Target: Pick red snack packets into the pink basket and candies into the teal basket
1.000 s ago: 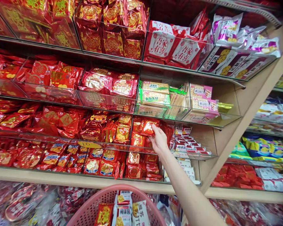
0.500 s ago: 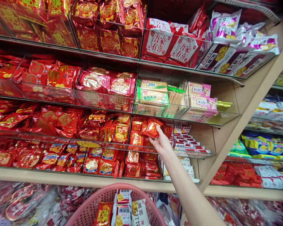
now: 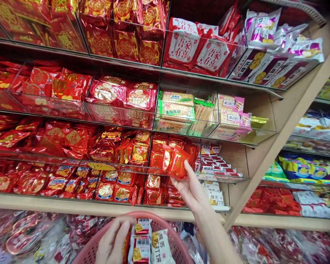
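Right hand (image 3: 191,190) holding red packets (image 3: 178,163), pink basket (image 3: 178,240)

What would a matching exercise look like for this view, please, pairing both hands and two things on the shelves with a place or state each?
Column one
1. Right hand
2. Left hand
3. Yellow label
4. Green-edged cracker packets

Column two
A. Marked "10"
B. Beside the pink-wrapped crackers
C. At the left side of the pink basket
D. Holding red packaging

Right pairs: 1-D, 2-C, 3-A, 4-B
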A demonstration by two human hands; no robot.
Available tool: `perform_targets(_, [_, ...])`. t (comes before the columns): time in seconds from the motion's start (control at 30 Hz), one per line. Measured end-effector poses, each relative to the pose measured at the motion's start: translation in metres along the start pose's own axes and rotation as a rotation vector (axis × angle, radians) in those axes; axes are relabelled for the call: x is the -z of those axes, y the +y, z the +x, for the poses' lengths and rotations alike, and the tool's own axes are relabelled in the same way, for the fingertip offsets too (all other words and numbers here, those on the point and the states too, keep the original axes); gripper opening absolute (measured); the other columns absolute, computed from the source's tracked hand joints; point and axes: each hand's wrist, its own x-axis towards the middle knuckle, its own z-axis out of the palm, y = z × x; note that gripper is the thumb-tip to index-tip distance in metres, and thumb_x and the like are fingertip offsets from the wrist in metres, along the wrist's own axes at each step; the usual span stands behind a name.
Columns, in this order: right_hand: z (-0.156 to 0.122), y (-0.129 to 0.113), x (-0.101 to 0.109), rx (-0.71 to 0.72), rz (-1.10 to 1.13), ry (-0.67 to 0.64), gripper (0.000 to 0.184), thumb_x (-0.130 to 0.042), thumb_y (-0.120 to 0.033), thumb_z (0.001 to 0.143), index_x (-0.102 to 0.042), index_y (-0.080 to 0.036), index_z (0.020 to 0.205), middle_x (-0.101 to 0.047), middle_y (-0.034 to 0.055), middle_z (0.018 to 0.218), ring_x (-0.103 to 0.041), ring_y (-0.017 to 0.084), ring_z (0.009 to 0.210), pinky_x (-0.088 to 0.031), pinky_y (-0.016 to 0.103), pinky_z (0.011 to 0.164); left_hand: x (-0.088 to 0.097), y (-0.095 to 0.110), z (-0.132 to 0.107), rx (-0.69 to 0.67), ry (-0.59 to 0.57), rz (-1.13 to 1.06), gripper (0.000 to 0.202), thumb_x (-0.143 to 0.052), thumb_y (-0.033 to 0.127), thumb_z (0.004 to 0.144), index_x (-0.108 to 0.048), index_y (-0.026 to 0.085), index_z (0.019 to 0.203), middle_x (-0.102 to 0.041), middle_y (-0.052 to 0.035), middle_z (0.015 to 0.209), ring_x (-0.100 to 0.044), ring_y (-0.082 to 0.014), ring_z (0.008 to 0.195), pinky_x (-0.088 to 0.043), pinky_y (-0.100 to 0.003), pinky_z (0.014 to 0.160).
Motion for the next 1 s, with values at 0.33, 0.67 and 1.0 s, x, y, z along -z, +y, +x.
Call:
perform_targets(0.33, [-0.067,0.082,0.036,-0.183,-0.002,0.001,0.025,-0.074,-0.033,0.070,-0.066,-0.023,0.092,-0.071,0.0036,0.104,-0.067,0.019,0.089,-0.055,0.028,0.065,-0.041,0.040,0.014,0.302,-0.068,-0.572,0.063,-0.062,0.044,0.078,-0.040,0.026,0.134,-0.056,-0.0087,0.129,-0.055,-0.0214,0.116,-0.046,-0.035,0.096])
perform_targets(0.67, [-0.073,0.095,0.077,-0.200,0.000,0.141,0.031,-0.074,-0.031,0.071,-0.065,-0.023,0.100,-0.071,0.0030,0.102,-0.067,0.018,0.090,-0.056,0.028,0.067,-0.025,0.013,0.001,0.427,-0.061,-0.613,0.053,-0.064,0.038,0.078,-0.049,0.023,0.126,-0.067,-0.0064,0.110,-0.066,-0.0165,0.090,-0.054,-0.027,0.077])
perform_targets(1.0, [-0.083,0.114,0.065,-0.144,-0.048,0.202,0.060,-0.071,-0.034,0.073,-0.047,-0.027,0.127,-0.067,0.0029,0.115,-0.064,0.019,0.102,-0.053,0.031,0.081,-0.028,-0.014,-0.010,0.491,0.079,-0.536,0.049,-0.066,0.037,0.075,-0.050,0.030,0.121,-0.062,-0.0025,0.117,-0.061,-0.0173,0.105,-0.052,-0.023,0.082])
